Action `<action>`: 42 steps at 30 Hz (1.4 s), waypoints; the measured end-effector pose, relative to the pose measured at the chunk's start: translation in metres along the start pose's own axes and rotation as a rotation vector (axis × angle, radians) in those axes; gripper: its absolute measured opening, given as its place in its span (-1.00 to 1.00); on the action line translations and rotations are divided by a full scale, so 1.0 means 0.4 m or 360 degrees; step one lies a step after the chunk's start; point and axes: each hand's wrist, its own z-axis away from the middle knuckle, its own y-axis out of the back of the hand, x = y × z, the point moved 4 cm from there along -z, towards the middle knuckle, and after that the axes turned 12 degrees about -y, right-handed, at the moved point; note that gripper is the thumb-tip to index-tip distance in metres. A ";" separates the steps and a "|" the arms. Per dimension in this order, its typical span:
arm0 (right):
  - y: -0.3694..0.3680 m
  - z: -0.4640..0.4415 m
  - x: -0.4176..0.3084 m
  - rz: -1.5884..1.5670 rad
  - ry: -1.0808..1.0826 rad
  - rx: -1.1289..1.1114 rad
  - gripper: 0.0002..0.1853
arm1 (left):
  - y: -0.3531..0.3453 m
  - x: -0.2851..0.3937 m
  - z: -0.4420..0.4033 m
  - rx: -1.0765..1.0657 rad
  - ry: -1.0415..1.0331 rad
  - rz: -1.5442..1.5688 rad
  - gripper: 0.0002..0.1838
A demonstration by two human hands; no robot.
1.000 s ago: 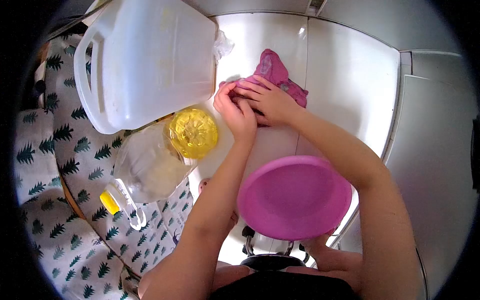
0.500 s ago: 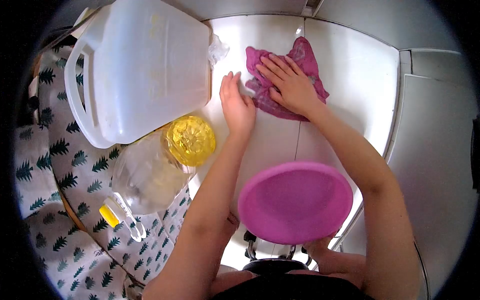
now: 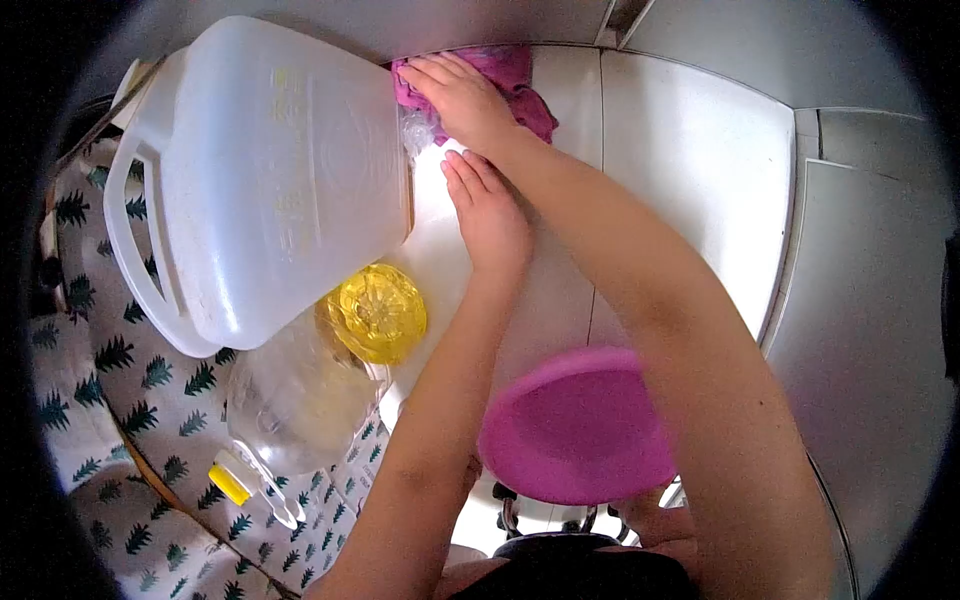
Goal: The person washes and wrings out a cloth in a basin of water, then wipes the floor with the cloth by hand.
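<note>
A crumpled magenta cloth (image 3: 515, 85) lies on the white tiled floor (image 3: 690, 150) against the back edge. My right hand (image 3: 460, 98) presses flat on its left part, fingers stretched toward the large translucent container (image 3: 290, 170). Just below, my left hand (image 3: 490, 215) holds nothing, its fingers extended and pointing up, near the right wrist. A bit of clear plastic (image 3: 418, 130) sits between the container and the cloth. The pink basin (image 3: 575, 430) stands near my legs, partly hidden by my right forearm.
A clear bottle with yellow liquid (image 3: 378, 312) and a yellow cap lies at the left, below the container. Behind them hangs a tree-patterned fabric (image 3: 170, 420). Grey panels (image 3: 870, 300) border the floor at the right and back.
My right hand and the cloth have moved up and left to the back edge beside the container. My left hand, earlier near the cloth, has shifted slightly right and down.
</note>
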 end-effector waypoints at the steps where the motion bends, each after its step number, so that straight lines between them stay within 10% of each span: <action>1: -0.018 -0.012 0.005 -0.0037 -0.0048 -0.0032 -0.44 | -0.010 -0.003 -0.004 0.0002 0.0003 -0.0025 -0.20; 15: 0.190 0.047 0.132 0.0337 -0.0091 -0.0470 -0.33 | 0.005 0.001 -0.003 -0.0151 0.0030 -0.0116 -0.14; 30: 0.426 0.204 0.253 0.0762 -0.0237 -0.0199 -0.32 | 0.085 0.021 -0.024 -0.0567 0.0200 0.0219 0.42; 42: 0.246 0.143 0.134 0.0681 -0.0233 -0.0161 -0.30 | 0.056 0.014 -0.021 -0.0466 0.0240 0.0329 0.47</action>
